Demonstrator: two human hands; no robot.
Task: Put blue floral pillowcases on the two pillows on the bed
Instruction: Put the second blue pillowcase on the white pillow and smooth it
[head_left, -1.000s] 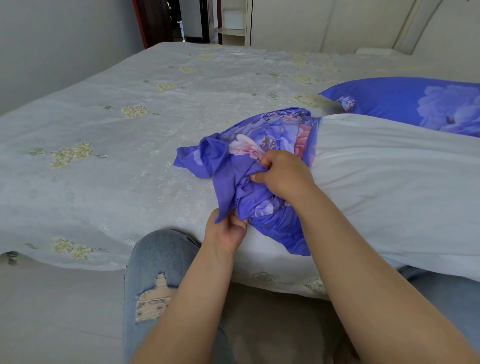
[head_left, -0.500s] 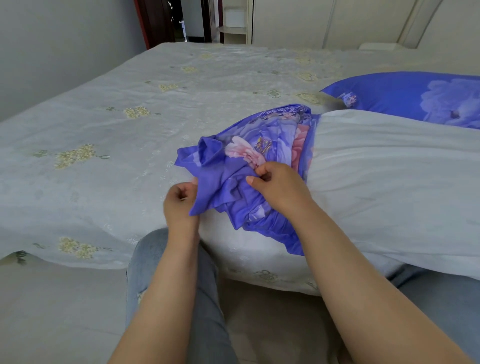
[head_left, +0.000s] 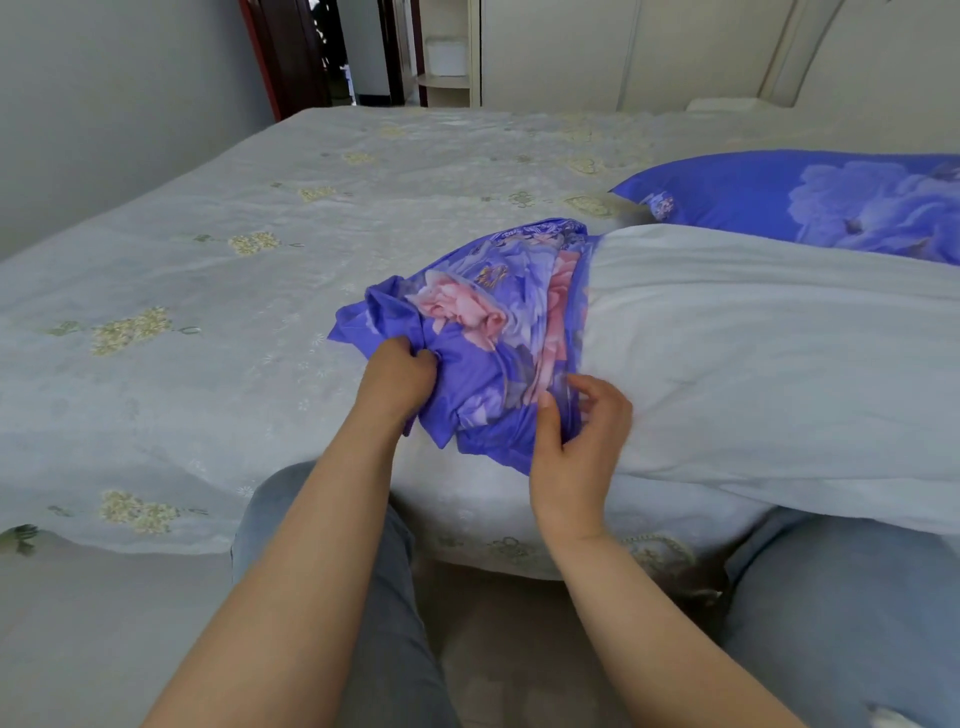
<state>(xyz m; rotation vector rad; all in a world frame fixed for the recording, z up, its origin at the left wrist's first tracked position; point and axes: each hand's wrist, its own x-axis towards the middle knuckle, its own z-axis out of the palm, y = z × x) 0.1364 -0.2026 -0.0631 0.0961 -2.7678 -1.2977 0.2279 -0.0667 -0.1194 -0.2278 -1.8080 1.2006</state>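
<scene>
Step in hand, by my reading: second pillow, casing just begun. One end is capped; nearly the whole length remains bare.

Nearest: person's knees in pale jeans (head_left: 322, 525) against the bed edge, both forearms reaching forward.

Right hand (head_left: 579, 441): fingers (head_left: 582, 387) partly spread and bent, thumb lying along the gathered rim of the blue floral pillowcase (head_left: 498, 332) where it meets the white pillow (head_left: 753, 364). A light pinch on the hem, not a full fist.

Left hand (head_left: 397, 382): fingers curled tight round a bunch of loose blue cloth at the case's closed end, near its corner.

Pillowcase sits bunched over the left end of the white pillow, which lies along the near edge of the bed (head_left: 208, 270), partly overhanging toward the knees.

Next move likely calls for: both hands on the open hem, one each side, drawing it rightward along the pillow while the bunched cloth feeds out. Left grip may need to shift from the closed end to the hem.

Farther back: finished pillow (head_left: 810, 202) in its blue floral case, just behind the white one. Beyond, headboard and open doorway.
</scene>
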